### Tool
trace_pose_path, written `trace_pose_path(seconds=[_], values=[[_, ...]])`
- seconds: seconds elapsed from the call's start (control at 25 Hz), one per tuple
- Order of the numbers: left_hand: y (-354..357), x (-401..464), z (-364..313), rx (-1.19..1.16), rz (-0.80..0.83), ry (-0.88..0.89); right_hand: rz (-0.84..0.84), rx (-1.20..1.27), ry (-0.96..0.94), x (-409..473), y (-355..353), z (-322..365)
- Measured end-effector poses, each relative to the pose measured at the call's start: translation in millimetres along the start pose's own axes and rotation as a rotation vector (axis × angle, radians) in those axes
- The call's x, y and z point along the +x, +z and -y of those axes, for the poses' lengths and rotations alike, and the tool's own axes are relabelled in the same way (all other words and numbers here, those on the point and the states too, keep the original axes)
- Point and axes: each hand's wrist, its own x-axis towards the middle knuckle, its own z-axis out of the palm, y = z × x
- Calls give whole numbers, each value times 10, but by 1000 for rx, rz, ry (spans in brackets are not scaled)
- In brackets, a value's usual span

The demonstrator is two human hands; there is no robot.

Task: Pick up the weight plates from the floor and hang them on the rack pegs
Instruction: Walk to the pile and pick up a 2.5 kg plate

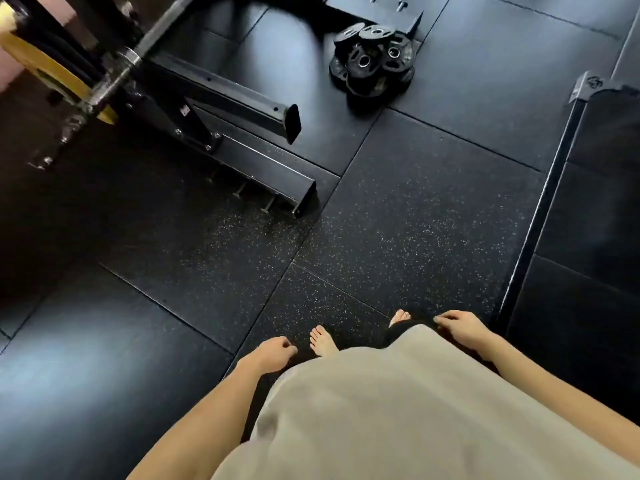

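Beige shirt [398, 403] fills the bottom of the view, with two bare forearms coming out either side of it. Left hand [275, 351] hangs by the hip with the fingers loosely curled and nothing in it. Right hand [462, 327] is the same deal, fingers relaxed and a bit bent, holding nothing, just off the shirt hem. Bare feet [322, 339] stand between the hands on the black speckled rubber floor tiles [398, 220].

Weight plates [375, 60] are well away from the hands, up at the far end of the floor: a messy heap of small black plates with grip holes and metal-ringed centres, lying overlapped and leaning on each other right on the floor, not on any peg. Can't count them exactly, they're too jumbled.

Just behind the pile sits a black base [375, 12] with two short upright pins on it, both bare. Off to the left is the black steel rack frame [221, 116] with its feet on the floor, and a barbell [145, 43] running diagonally across it, with a yellow plate [52, 69] plus some black ones loaded on its sleeve. Black padded bench or mat edge [606, 185] runs along the right side
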Motion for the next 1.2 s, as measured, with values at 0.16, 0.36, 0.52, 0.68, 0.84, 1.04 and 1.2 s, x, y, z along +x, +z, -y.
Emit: trace_pose_path(seconds=[0.16,0.36,0.52,0.68,0.84,1.04,1.2], values=[[-445,337,-246,96,36,8,-52,118,74,241,-122,183],[-1302,827,-1110,155,14,39,-28,160,119,929,-635,619],[-2056,1085,-1907,84,-37,17,45,129,105,1358,-1338,1202],[-2807,1357,-2739,-72,-164,29,53,44,34,1859,-2099,1834],[-3438,1752,-3258,-62,-157,29,65,5,28,2390,-2652,2526],[-4501,2414,-3813,81,-59,61,25,19,11,3114,-3246,3504],[-5548,2722,-4247,98,-80,88,-26,74,-9,3501,-3735,4352]])
